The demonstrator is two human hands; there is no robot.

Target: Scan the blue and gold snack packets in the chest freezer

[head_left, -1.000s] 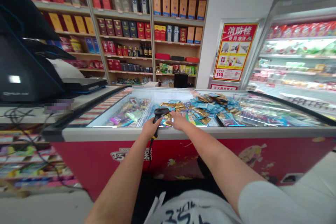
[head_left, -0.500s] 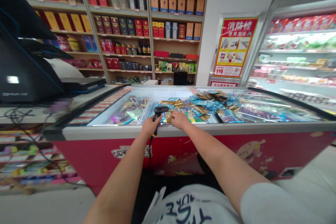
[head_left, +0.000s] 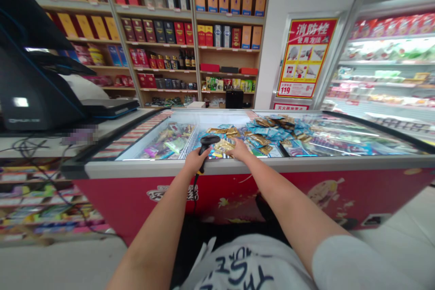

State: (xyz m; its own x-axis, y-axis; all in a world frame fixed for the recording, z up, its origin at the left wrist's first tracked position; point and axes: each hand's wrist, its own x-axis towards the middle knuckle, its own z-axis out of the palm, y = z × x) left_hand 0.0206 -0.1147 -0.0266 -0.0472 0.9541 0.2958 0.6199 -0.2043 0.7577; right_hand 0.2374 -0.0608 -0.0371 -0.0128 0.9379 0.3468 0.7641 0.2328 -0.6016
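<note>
My left hand [head_left: 194, 161] is closed around the handle of a black barcode scanner [head_left: 210, 139], whose head tilts to the right over the freezer. From its base a dark cable hangs down the freezer's front. Just to the right, my right hand [head_left: 241, 151] has its fingers at the edge of a gold ice cream packet [head_left: 223, 147] and appears to pinch it; the fingertips are partly hidden. The packet lies near the scanner's head. Beyond both hands, blue and gold packets [head_left: 272, 130] are heaped in the chest freezer [head_left: 217, 167].
A white wire basket divider [head_left: 189, 143] separates colourful packets on the left. At far left, a checkout machine [head_left: 37, 81] stands on a counter with tangled cables [head_left: 30, 147]. Shelves of boxes [head_left: 159, 31] line the back wall, and a lit display fridge [head_left: 390, 68] is at right.
My right hand has shifted slightly right, its fingers less curled, and more of the gold packet shows beside it. The scanner's head has tipped a little; my left hand keeps its grip.
</note>
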